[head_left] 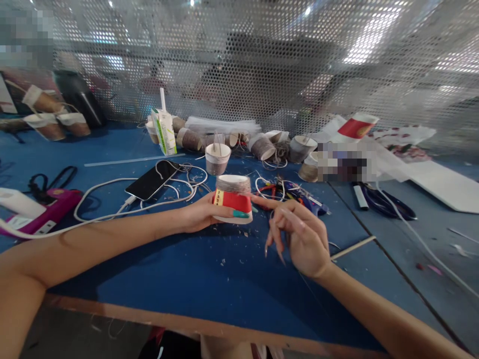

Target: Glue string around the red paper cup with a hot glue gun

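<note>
My left hand (204,213) grips a red paper cup (232,202) turned upside down on the blue table (179,279); brown twine is wound around the cup's upper band. My right hand (299,234) hovers just right of the cup, fingers spread and curled down, its forefinger reaching toward the cup's side. It holds nothing that I can see.
A black phone (151,180) with white cables lies behind my left arm. Several twine-wrapped cups (217,158) and a drink carton (164,130) stand at the back. A pink glue gun (45,212) lies at left, pliers (279,189) and scissors (389,204) at right. A perforated metal screen closes the back.
</note>
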{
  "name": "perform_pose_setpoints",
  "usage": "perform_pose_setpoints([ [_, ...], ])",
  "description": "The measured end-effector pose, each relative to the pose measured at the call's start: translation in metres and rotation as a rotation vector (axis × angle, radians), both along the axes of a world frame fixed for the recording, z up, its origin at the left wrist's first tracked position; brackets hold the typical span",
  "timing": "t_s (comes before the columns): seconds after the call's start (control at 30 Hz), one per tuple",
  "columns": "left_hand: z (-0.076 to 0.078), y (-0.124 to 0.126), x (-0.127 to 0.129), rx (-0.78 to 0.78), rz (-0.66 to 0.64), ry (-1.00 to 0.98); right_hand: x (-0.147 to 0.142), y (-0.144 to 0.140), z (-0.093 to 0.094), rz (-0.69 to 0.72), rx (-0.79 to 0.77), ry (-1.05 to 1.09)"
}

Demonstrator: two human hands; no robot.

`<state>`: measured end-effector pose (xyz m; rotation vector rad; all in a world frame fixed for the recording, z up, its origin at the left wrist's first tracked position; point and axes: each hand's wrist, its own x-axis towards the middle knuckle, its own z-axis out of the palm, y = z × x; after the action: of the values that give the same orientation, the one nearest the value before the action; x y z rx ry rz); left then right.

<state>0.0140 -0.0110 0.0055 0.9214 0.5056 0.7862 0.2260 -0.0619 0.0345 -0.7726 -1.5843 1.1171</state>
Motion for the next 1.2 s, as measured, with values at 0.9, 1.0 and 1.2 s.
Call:
perform_pose_setpoints([
  [0.9,0.004,-0.004,0.001,0.201,0.075,-0.014,0.004,0.008,0.000,-0.212,0.066,0.068],
  [1.0,0.003,-0.003,0.003,0.160,0.147,-0.028,0.005,0.011,-0.002,-0.273,0.087,-0.095],
  [1.2,-0.002,0.009,0.000,0.005,0.330,-0.132,0.017,0.020,0.029,-0.580,0.153,-0.142],
])
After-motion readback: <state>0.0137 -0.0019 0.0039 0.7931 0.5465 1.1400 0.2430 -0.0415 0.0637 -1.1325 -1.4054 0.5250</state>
